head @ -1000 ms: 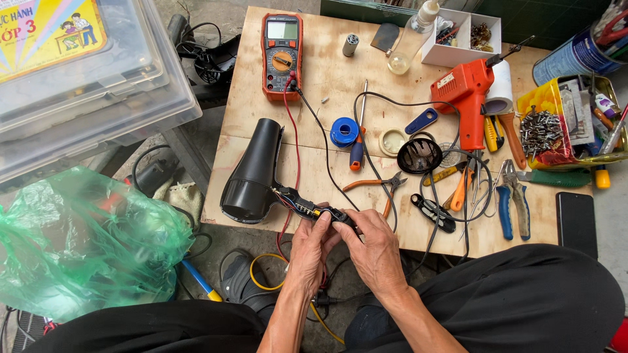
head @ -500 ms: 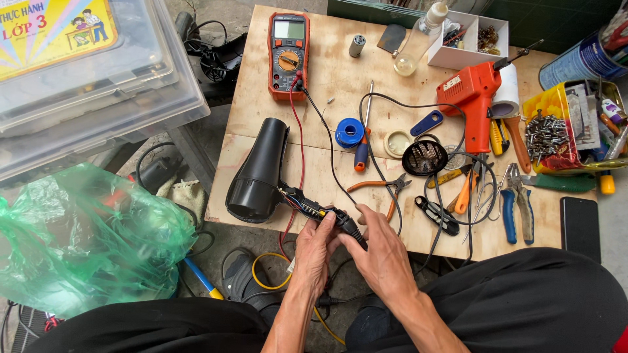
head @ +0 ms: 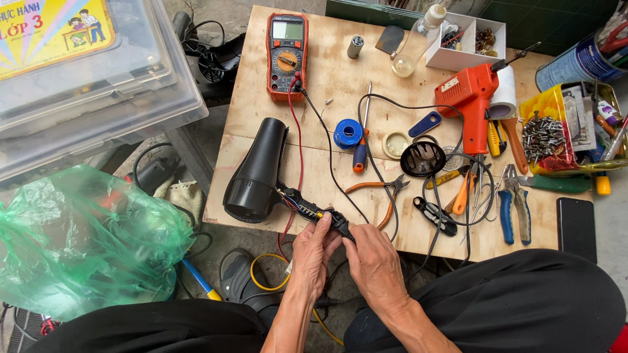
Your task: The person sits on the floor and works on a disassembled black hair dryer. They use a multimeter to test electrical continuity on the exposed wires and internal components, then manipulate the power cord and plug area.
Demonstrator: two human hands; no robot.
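A black hair dryer (head: 256, 171) lies on the wooden table (head: 340, 72), its handle opened with coloured wires exposed (head: 297, 201). My left hand (head: 313, 255) and my right hand (head: 373, 268) meet at the table's near edge. Both pinch the end of the dryer's handle and a black probe tip (head: 339, 224). An orange multimeter (head: 286, 53) stands at the far side. Its red and black leads (head: 302, 131) run down the table to my hands.
An orange soldering gun (head: 472, 98), blue solder spool (head: 347, 133), screwdriver (head: 360, 154), pliers (head: 511, 206), cutters (head: 384, 191) and a yellow tray of screws (head: 546, 134) crowd the right half. Clear plastic bins (head: 85, 85) and a green bag (head: 85, 242) sit left.
The view has shifted slightly. My hands stay at the dryer handle, with the fingers working a little further along it.
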